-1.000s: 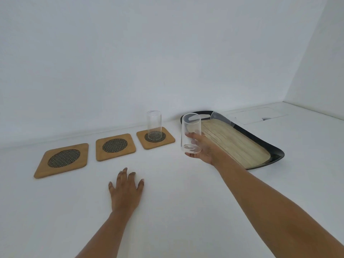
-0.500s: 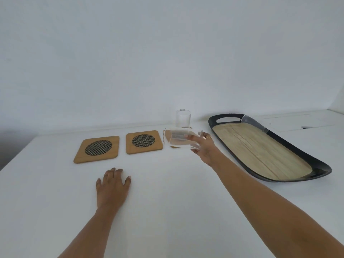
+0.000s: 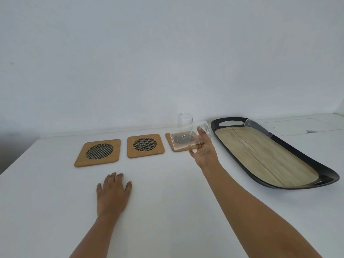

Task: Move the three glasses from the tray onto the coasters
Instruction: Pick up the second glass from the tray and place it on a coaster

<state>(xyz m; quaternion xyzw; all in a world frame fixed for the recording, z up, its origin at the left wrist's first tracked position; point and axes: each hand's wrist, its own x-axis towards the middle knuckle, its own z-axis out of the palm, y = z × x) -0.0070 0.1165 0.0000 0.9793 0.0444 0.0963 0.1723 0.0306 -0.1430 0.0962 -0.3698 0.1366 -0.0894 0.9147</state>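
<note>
Three wooden coasters with dark mesh centres lie in a row: left coaster [image 3: 98, 153], middle coaster [image 3: 145, 146], right coaster [image 3: 178, 150]. One clear glass [image 3: 184, 122] stands upright on the right coaster. My right hand [image 3: 204, 154] grips a second clear glass [image 3: 188, 139], tipped on its side and held just above the right coaster, in front of the standing glass. A third glass [image 3: 257, 128] lies tilted against the far rim of the black tray [image 3: 329, 178] with its wooden floor. My left hand [image 3: 113, 190] rests flat on the table, fingers apart.
The white table [image 3: 167, 192] runs back to a white wall. Its left edge shows at the far left. A flat white panel [image 3: 297, 125] lies behind the tray at the right.
My right hand has carried the glass left from the tray to the right coaster and tipped it from upright onto its side. My left hand stays flat on the table.
</note>
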